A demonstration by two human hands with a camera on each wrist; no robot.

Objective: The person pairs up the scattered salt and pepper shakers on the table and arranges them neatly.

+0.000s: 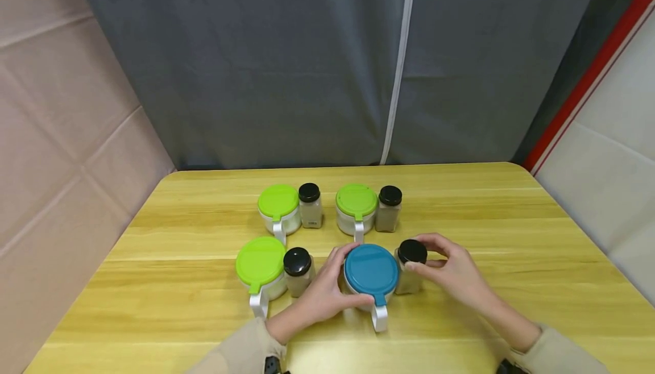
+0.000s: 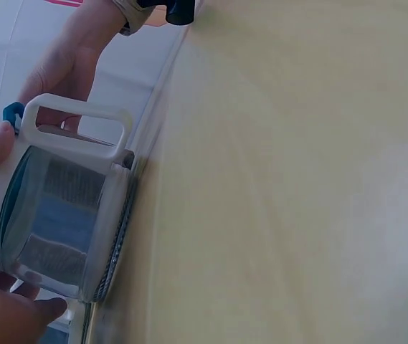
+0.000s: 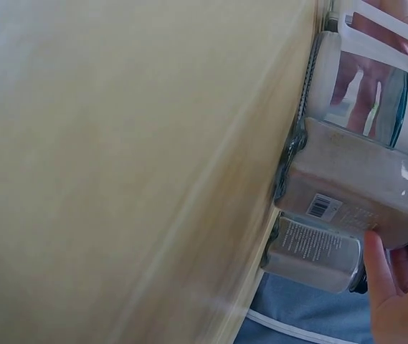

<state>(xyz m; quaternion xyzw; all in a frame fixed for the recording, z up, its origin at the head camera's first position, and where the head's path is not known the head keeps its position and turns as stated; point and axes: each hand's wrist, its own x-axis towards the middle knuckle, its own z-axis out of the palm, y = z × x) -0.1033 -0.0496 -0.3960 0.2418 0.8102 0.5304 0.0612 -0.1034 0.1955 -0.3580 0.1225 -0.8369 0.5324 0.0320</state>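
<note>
My left hand holds a clear seasoning jar with a blue lid and a white handle, its thumb near the lid's front and its fingers around the left side. In the left wrist view, this jar stands upright on the table. My right hand pinches a black-capped spice bottle near its cap, right beside the blue-lidded jar. The right wrist view shows the bottle with powder inside and a barcode label, its base at the tabletop.
On the wooden table, green-lidded jars stand at front left, back left and back middle. Black-capped bottles stand beside them at front left, back left and back right. A grey curtain hangs behind.
</note>
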